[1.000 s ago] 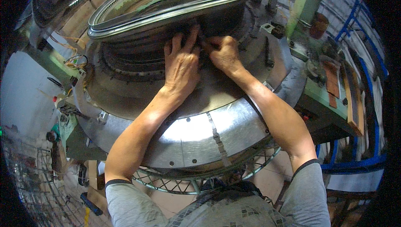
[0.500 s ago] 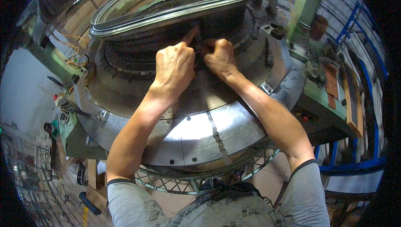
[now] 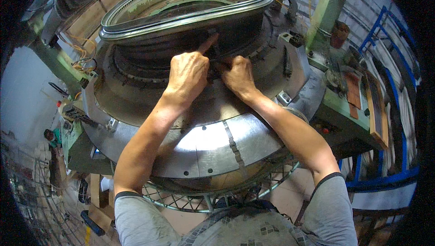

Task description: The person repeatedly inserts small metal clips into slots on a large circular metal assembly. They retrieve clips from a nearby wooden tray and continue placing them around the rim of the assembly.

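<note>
Both hands are at the dark curved wall (image 3: 172, 55) below the oval metal rim (image 3: 181, 27) of a large round machine. My left hand (image 3: 188, 74) has its index finger stretched up and right along that wall, while its other fingers are curled under. What they may hold is hidden. Just to its right, my right hand (image 3: 238, 76) is closed, fingertips bent in toward the wall near the left fingertip. Shadow and the knuckles hide anything pinched there. Below both hands lies a dark sloping ring surface (image 3: 222, 103).
A shiny metal ring plate (image 3: 181, 155) with bolt holes curves in front of me, above a green lattice frame (image 3: 181, 200). Green posts (image 3: 324, 15) stand at both sides. A blue rack (image 3: 385, 180) is at the right. Another person (image 3: 52, 137) shows far left.
My left index finger reaches out straighter along the dark wall. My right hand sits slightly lower and farther from the rim. The whole view has shifted slightly.
</note>
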Demonstrator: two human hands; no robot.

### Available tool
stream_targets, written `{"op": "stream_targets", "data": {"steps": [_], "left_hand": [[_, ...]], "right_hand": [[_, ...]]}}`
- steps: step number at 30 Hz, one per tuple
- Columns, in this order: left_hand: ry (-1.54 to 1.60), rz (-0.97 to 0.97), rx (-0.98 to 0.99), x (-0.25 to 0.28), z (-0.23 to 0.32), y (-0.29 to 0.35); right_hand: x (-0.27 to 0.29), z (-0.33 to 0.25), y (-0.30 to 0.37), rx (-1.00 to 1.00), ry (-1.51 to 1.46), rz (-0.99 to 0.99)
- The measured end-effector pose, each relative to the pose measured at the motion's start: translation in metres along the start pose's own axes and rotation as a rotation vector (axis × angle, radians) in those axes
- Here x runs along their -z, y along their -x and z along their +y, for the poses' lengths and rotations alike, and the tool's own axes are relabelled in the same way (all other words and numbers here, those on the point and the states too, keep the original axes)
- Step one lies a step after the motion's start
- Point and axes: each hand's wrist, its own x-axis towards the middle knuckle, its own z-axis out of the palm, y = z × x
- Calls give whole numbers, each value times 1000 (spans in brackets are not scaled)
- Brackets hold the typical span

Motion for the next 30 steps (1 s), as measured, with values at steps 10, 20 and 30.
{"op": "stream_targets", "data": {"steps": [10, 20, 30], "left_hand": [[149, -168, -41, 1, -11, 1], [165, -132, -63, -3, -12, 2], [59, -86, 68, 1, -24, -13]], "right_hand": [[18, 1, 15, -36, 19, -59], [20, 11, 24, -60, -54, -103], [-25, 1, -38, -25, -182, 317]]}}
